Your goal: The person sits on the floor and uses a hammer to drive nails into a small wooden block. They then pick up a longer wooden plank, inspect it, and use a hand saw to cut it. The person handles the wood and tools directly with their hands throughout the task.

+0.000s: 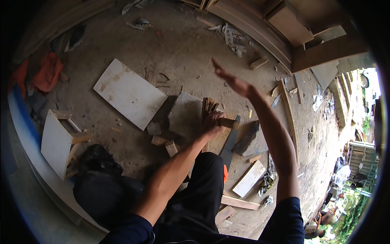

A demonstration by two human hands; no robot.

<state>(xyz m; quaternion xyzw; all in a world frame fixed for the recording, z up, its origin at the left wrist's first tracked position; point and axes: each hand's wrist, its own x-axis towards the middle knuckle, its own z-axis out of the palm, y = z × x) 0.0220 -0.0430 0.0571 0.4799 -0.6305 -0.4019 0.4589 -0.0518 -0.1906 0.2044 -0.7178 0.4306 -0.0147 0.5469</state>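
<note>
My left hand (pixel 213 125) is closed around a short wooden piece (pixel 228 123), whose thick, rounded end sticks out to the right of the fist. Just beyond the knuckles stand narrow upright wood strips (pixel 209 105); whether they belong to the held piece I cannot tell. My right hand (pixel 237 84) is raised farther out, flat, with its fingers stretched and nothing in it. A rough grey block (pixel 185 114) lies left of my left hand. On the right, a handsaw's dark blade (pixel 230 143) slants down toward an orange part (pixel 225 173) beside my knee.
A stained white board (pixel 130 93) lies at left, near a small white-sided wooden frame (pixel 59 142) and black bags (pixel 99 158). Another block (pixel 252 140), a white plank (pixel 249 179) and a long batten (pixel 288 118) lie right. Wooden furniture (pixel 284 24) stands far right.
</note>
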